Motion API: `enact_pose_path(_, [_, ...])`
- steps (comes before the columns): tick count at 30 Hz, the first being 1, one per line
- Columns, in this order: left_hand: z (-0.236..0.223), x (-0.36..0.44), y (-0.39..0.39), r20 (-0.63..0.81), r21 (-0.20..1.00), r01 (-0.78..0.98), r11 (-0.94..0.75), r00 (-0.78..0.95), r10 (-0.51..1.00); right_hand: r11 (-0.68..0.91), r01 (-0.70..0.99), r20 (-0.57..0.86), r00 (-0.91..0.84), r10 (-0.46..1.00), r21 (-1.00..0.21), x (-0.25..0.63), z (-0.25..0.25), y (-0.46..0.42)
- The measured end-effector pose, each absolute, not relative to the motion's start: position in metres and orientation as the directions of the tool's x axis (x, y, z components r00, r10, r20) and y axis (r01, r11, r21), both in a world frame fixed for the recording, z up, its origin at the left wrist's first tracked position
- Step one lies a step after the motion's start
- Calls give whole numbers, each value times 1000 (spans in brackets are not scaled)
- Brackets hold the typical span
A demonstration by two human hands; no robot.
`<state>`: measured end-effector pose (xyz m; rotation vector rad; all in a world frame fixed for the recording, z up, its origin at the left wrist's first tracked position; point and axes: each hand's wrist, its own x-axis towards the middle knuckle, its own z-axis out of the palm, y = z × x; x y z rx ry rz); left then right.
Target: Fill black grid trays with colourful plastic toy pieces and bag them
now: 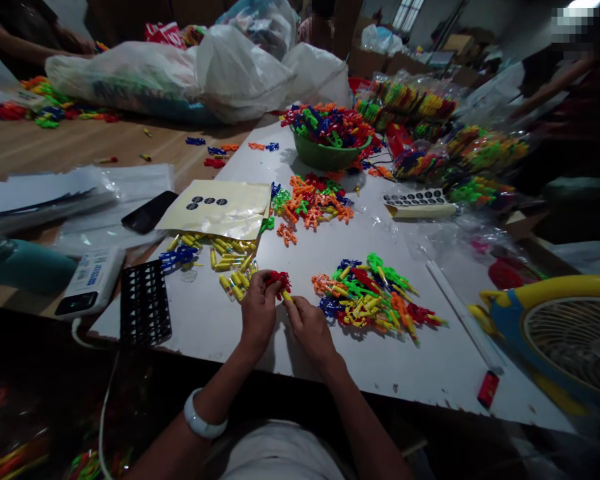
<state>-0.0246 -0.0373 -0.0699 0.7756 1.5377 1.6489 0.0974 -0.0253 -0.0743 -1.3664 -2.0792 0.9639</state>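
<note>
Near the front of the white board [220, 340], my left hand [259, 308] is closed around a red plastic toy figure [280, 280]. My right hand [310, 327] pinches a small yellow tube [287, 296] that meets the red figure's lower end; whether it is fixed there I cannot tell. Left of my hands lie several loose yellow tubes [230, 257], partly under a cream sticker sheet [220, 203]. To the right is a pile of coloured figures with yellow tubes [370, 297]. Farther back, a heap of figures [313, 200] shows orange, red and green pieces.
A green bowl [325, 155] heaped with figures stands behind. At left are a black slotted tray [145, 303], a white power bank [91, 283], a phone [149, 211] and a teal bottle [27, 263]. A yellow-blue fan [560, 320] sits right. Other people work at both sides.
</note>
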Motion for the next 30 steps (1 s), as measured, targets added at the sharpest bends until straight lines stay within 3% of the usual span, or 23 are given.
enact_pose_path(5, [-69, -38, -32, -287, 865, -502, 16, -468, 836, 211, 444, -18, -457, 889, -871, 97, -76, -20])
enact_pose_path(9, [-70, -42, -33, -319, 837, -542, 77, -369, 873, 284, 460, 27, -489, 872, -841, 98, -82, -17])
enact_pose_path(11, [-68, -46, -37, -270, 900, -420, 111, -340, 901, 396, 501, 129, -486, 865, -769, 101, -84, -15])
enact_pose_path(14, [-63, -70, -48, -97, 991, 39, 128, -456, 885, 498, 547, 242, -474, 847, -673, 110, -87, -11])
enact_pose_path(16, [-58, -98, -60, 76, 889, 407, 209, -581, 811, 497, 541, 243, -473, 847, -678, 118, -88, -9])
enact_pose_path(18, [-56, -129, -78, 159, 671, 599, 436, -691, 705, 443, 530, 189, -465, 865, -723, 124, -89, -7])
enact_pose_path(20, [-57, -154, -96, 123, 445, 570, 691, -803, 583, 338, 526, 81, -451, 889, -780, 125, -90, -8])
enact_pose_path(23, [-62, -174, -117, 29, 233, 511, 827, -854, 519, 158, 488, -63, -406, 912, -859, 117, -92, -13])
enact_pose_path(26, [-64, -174, -132, 36, 187, 539, 821, -839, 542, 98, 413, -87, -406, 910, -905, 98, -93, -20])
enact_pose_path(30, [-60, -156, -151, 144, 275, 561, 781, -827, 544, 111, 321, -59, -475, 878, -941, 70, -93, -28])
